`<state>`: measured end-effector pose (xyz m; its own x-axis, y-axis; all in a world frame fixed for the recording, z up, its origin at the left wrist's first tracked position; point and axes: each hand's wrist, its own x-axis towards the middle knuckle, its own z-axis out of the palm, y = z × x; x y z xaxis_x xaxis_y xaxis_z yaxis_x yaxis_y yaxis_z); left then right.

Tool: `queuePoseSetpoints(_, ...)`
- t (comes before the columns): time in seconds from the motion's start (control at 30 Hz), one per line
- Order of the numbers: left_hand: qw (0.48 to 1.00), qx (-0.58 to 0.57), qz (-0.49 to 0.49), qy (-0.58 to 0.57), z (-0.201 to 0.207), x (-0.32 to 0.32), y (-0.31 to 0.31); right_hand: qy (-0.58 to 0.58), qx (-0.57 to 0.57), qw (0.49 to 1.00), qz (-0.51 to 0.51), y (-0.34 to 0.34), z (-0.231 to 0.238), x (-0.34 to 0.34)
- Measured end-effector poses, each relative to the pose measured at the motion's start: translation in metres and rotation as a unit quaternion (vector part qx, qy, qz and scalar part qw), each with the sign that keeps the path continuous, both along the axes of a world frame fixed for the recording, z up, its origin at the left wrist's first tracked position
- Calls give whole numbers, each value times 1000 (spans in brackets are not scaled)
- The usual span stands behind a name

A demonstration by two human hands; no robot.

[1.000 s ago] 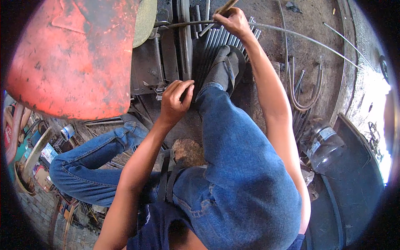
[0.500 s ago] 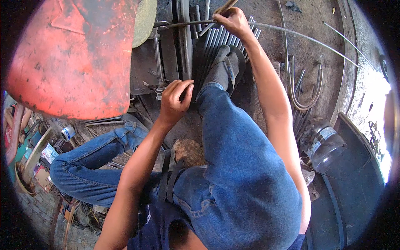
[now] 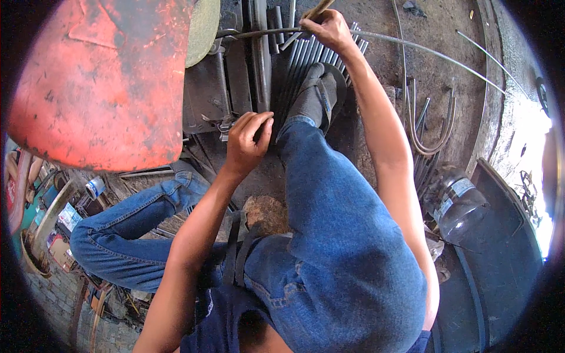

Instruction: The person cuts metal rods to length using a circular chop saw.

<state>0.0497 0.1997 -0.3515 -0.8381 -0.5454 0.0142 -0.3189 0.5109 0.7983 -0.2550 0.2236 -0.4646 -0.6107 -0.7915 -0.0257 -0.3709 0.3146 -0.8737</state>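
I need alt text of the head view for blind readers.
A person's right hand grips a tan stick at a long thin rod; the left hand curls near a threaded screw. A foot overlaps metal rods; a scuffed red panel fills the upper left.

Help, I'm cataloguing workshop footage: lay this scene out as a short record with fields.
Left hand: loosely curled near the threaded metal screw; nothing visibly held
Right hand: closed around the brown stick-like piece; grip on the long, thin, curved metal rod unclear
Footwear: gray sock and dark sandal, over straight gray metal rods
Upper left: scuffed red panel
Right side: U-bent metal rod, clear plastic bottle
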Motion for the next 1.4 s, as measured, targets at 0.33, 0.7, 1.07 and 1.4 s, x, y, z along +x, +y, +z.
queuePoseSetpoints(0.33, 1000, -5, 1, 8, -1, -1, 1, -175, 10, 984, -22, -3, 5, 1)
queuePoseSetpoints(0.7, 1000, -2, 5, -2, -4, 0, 2, -135, -172, 953, -210, 21, 3, 55)
queuePoseSetpoints(1.07, 1000, -4, -4, 9, -2, -2, 1, -133, -147, 963, -183, 14, 1, 46)
queuePoseSetpoints(1.4, 1000, -6, 1, 10, -5, -2, 2, -120, -133, 961, -209, 11, 9, 54)
